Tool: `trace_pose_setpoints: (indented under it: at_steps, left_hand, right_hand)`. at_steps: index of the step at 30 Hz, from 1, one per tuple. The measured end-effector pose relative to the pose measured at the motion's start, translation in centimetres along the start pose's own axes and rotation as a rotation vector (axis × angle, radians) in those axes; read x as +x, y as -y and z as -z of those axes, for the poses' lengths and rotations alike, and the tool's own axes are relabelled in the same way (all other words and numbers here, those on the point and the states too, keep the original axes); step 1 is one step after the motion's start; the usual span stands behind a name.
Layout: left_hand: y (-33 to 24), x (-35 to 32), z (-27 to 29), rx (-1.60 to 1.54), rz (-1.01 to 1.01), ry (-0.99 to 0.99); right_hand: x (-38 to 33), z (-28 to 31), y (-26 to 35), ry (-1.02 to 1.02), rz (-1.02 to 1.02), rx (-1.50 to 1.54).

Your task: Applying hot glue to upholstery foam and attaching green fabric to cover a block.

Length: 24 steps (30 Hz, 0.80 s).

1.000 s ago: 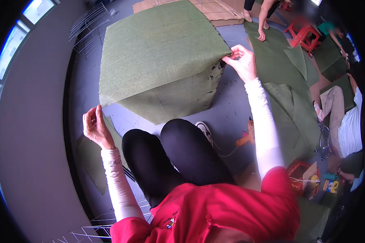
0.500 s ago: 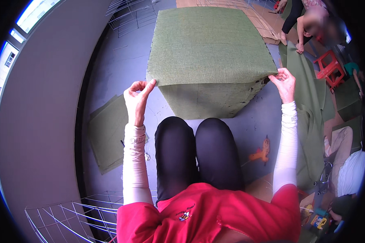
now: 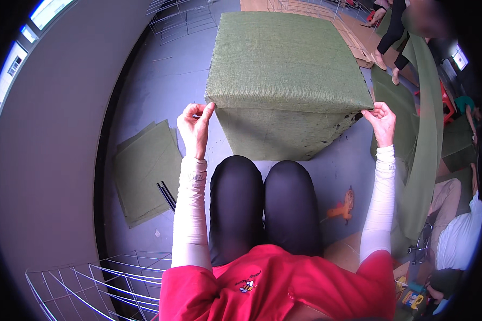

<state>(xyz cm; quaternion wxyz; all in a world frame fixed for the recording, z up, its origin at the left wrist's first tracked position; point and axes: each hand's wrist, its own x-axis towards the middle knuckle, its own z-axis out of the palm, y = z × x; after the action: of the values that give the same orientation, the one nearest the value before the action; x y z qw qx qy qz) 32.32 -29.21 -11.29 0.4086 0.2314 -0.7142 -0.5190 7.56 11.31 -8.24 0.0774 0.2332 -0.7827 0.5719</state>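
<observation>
In front of my knees stands a large box covered in green woven fabric, its near side [image 3: 284,134] facing me. Over its top lies a sheet of the same green fabric [image 3: 289,61], the front edge folded down a little. My left hand [image 3: 196,127] pinches that sheet at the near left corner between thumb and fingers. At the near right corner my right hand [image 3: 381,123] pinches it likewise. Dark marks [image 3: 348,119] show along the box's right edge, just below my right hand.
An orange glue gun [image 3: 344,206] lies on the floor right of my knees. Flat green sheets [image 3: 147,174] and black sticks [image 3: 166,195] lie left. Wire racks [image 3: 99,283] stand near left and far back. At right are co-workers, long green fabric [image 3: 428,134] and a red stool [image 3: 447,101].
Both my hands have shifted slightly to the right in the picture, and the fabric's front edge now sits closer against the box. A co-worker at far right lifted the long green fabric.
</observation>
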Motion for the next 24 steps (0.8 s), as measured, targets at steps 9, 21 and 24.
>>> trace_pose_setpoints:
  at_steps: [9, 21, 24]
  left_hand:
    - [2.1, 0.7, -0.3, -0.051, -0.101, -0.013]
    - [1.6, 0.9, -0.8, -0.142, -0.059, 0.014]
    - [1.0, 0.5, -1.3, -0.121, -0.096, 0.003]
  right_hand:
    - [-0.3, -0.2, -0.1, -0.007, -0.028, 0.055]
    - [-0.2, -0.3, 0.3, -0.038, -0.011, 0.076]
    - [-0.4, -0.2, 0.8, -0.047, -0.037, 0.095]
